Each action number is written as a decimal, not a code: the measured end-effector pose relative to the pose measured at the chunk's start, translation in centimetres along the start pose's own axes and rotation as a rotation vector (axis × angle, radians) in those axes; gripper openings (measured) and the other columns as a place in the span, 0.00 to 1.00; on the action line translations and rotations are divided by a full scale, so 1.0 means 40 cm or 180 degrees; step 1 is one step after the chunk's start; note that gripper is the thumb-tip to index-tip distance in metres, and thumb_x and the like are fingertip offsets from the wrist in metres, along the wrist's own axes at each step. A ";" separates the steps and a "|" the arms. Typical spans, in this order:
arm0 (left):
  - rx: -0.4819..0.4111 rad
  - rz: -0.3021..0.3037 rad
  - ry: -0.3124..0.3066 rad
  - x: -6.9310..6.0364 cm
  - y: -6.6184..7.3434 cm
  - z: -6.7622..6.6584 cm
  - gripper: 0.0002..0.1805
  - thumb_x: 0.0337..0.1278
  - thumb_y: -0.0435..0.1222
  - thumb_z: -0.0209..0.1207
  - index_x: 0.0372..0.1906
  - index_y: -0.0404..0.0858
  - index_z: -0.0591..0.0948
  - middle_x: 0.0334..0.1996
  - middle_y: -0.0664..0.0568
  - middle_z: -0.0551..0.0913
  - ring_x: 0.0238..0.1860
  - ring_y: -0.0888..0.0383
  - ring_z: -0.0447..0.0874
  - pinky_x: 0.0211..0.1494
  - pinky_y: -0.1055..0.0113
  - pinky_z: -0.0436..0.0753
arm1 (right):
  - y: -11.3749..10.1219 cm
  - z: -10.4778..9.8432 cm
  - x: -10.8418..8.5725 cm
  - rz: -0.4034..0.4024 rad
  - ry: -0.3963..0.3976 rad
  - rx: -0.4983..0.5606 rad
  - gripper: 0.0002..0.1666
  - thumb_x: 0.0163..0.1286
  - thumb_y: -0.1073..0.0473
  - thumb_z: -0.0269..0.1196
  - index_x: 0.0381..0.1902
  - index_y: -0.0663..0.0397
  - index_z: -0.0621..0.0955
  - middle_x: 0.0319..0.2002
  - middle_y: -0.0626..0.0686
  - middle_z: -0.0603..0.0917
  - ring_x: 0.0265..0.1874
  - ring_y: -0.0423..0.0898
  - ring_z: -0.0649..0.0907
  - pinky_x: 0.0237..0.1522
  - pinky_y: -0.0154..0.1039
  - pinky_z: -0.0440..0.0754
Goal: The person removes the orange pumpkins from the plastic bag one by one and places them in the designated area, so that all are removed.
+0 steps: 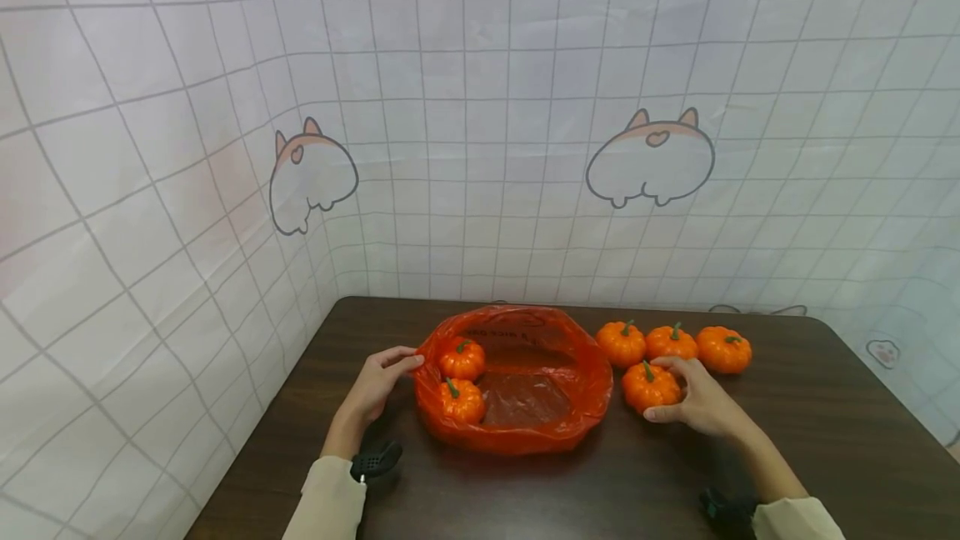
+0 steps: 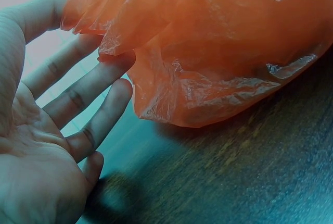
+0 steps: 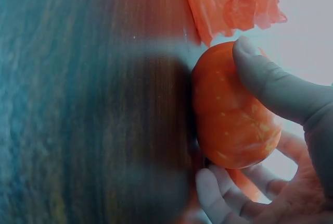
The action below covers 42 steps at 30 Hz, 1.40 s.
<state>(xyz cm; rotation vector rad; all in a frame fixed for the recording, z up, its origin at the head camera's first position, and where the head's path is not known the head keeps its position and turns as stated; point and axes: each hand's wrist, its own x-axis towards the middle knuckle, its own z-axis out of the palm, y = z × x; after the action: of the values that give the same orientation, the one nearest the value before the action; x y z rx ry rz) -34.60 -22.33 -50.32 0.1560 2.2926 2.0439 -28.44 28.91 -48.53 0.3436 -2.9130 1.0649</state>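
A red-orange plastic bag (image 1: 517, 440) stands on the table with its mouth spread wide, and two small orange pumpkins with green stems lie inside at its left, a rear pumpkin (image 1: 462, 359) and a front pumpkin (image 1: 461, 402). My left hand (image 1: 372, 386) pinches the bag's left rim; in the left wrist view the plastic hides some fingertips, while the lower fingers are loosely spread. To the right of the bag, my right hand (image 1: 703, 401) grips another pumpkin (image 1: 647, 387) between thumb and fingers. That pumpkin (image 3: 229, 109) sits at or very near the tabletop in the right wrist view.
Behind the gripped pumpkin are three more: a left one (image 1: 620, 344), a middle one (image 1: 670, 342) and a right one (image 1: 723, 350). Everything is on a dark wooden table (image 1: 525, 498). A white grid-patterned curtain (image 1: 480, 148) closes off the back and left.
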 end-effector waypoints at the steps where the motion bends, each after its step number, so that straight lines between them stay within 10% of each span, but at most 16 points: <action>1: -0.0003 -0.0004 0.0003 0.001 0.000 0.000 0.20 0.67 0.42 0.64 0.54 0.30 0.83 0.39 0.54 0.87 0.45 0.53 0.82 0.73 0.43 0.67 | 0.000 0.000 0.001 0.0018 -0.0003 -0.0003 0.48 0.54 0.45 0.79 0.67 0.60 0.73 0.60 0.72 0.68 0.55 0.63 0.73 0.52 0.63 0.77; 8: 0.0015 -0.0016 0.0012 0.002 -0.002 -0.001 0.20 0.67 0.43 0.64 0.54 0.31 0.84 0.40 0.54 0.87 0.46 0.54 0.81 0.74 0.42 0.66 | -0.002 0.001 0.001 0.0072 0.0064 -0.0091 0.51 0.55 0.45 0.79 0.70 0.60 0.72 0.50 0.66 0.67 0.46 0.56 0.66 0.42 0.44 0.67; 25: 0.0034 -0.0012 -0.0002 0.000 0.000 -0.001 0.20 0.67 0.43 0.64 0.54 0.31 0.84 0.40 0.54 0.88 0.47 0.54 0.81 0.74 0.42 0.65 | -0.010 -0.007 -0.005 0.0118 0.0239 -0.0244 0.50 0.55 0.50 0.79 0.67 0.67 0.69 0.54 0.72 0.68 0.50 0.62 0.73 0.51 0.63 0.75; 42: 0.0050 -0.0020 0.0038 0.006 -0.010 -0.002 0.19 0.67 0.44 0.64 0.53 0.33 0.85 0.41 0.53 0.88 0.47 0.53 0.82 0.74 0.40 0.64 | -0.017 -0.031 -0.011 0.0145 0.0211 -0.0257 0.50 0.57 0.46 0.78 0.68 0.64 0.69 0.54 0.73 0.70 0.49 0.64 0.72 0.44 0.54 0.75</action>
<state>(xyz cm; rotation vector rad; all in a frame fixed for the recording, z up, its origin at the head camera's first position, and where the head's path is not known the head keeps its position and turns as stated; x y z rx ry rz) -34.87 -22.44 -50.68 0.1376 2.3132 2.0300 -27.94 29.29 -47.20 0.2361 -2.9075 0.9413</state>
